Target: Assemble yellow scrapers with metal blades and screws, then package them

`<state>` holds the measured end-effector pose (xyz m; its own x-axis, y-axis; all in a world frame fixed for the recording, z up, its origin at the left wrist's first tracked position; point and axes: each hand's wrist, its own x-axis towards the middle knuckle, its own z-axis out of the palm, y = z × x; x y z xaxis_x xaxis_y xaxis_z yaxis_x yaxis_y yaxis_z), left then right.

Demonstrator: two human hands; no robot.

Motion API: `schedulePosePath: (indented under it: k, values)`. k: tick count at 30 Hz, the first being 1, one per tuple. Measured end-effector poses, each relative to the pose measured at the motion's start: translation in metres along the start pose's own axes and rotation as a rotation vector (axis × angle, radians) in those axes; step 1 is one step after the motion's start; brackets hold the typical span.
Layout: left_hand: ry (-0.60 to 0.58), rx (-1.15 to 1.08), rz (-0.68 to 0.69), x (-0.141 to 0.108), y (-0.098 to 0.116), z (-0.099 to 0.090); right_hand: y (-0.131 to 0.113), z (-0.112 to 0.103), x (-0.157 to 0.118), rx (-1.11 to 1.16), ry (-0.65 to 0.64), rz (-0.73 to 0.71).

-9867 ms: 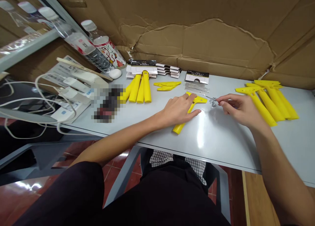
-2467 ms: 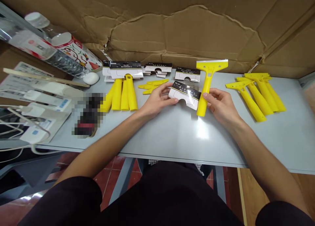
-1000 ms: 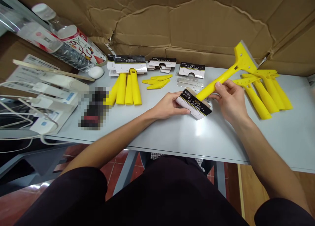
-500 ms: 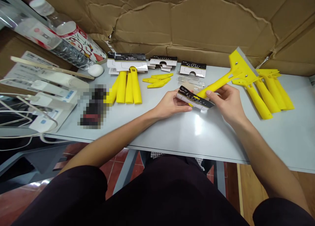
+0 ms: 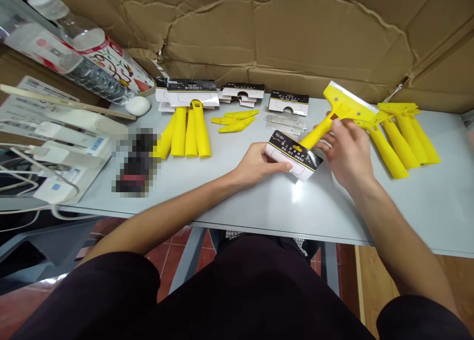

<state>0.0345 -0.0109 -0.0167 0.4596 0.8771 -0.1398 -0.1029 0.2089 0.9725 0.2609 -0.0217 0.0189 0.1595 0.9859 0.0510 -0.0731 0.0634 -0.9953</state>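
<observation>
A yellow scraper (image 5: 319, 132) slants up to the right above the table, its wide head with the blade edge uppermost. Around the end of its handle sits a black and white header card (image 5: 294, 154). My left hand (image 5: 257, 166) is closed on the card's left side, thumb across its front, other fingers hidden behind. My right hand (image 5: 350, 152) has its thumb at the scraper's neck and its fingers curled loosely beside the handle. Several bare yellow scrapers (image 5: 392, 152) lie to the right of this hand.
Carded scrapers (image 5: 192, 93) lie at the back left. Near them are small yellow pieces (image 5: 235, 120), folded cards (image 5: 242, 92), another card (image 5: 289, 103) and metal blades (image 5: 284, 123). Bottles (image 5: 111, 58), white chargers with cables (image 5: 66, 154) and a blurred dark object (image 5: 137, 162) occupy the left.
The scraper has turned, its head coming left and its card tilting to show more of the printed front. My right hand has shifted from the handle up towards the head.
</observation>
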Motion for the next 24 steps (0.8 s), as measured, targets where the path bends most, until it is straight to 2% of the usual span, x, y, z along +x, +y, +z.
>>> schedulePosePath:
  k: [3, 6, 15, 20, 24]
  values:
    - [-0.014, -0.034, -0.028, -0.001, -0.001, 0.002, -0.002, -0.011, 0.011, 0.138, 0.104, 0.024]
    - [-0.013, -0.027, -0.034, -0.004, 0.000, 0.003, -0.005, -0.017, 0.016, 0.144, 0.131, 0.025]
    - [-0.025, 0.011, -0.011, -0.008, 0.001, 0.005, -0.001, -0.007, 0.007, 0.068, 0.043, 0.004]
    - [-0.141, 0.101, 0.071, -0.009, -0.002, 0.002, 0.004, -0.005, 0.004, 0.005, -0.021, 0.006]
    - [-0.112, 0.174, 0.136, -0.007, 0.001, -0.002, 0.008, 0.000, -0.004, -0.020, -0.099, 0.017]
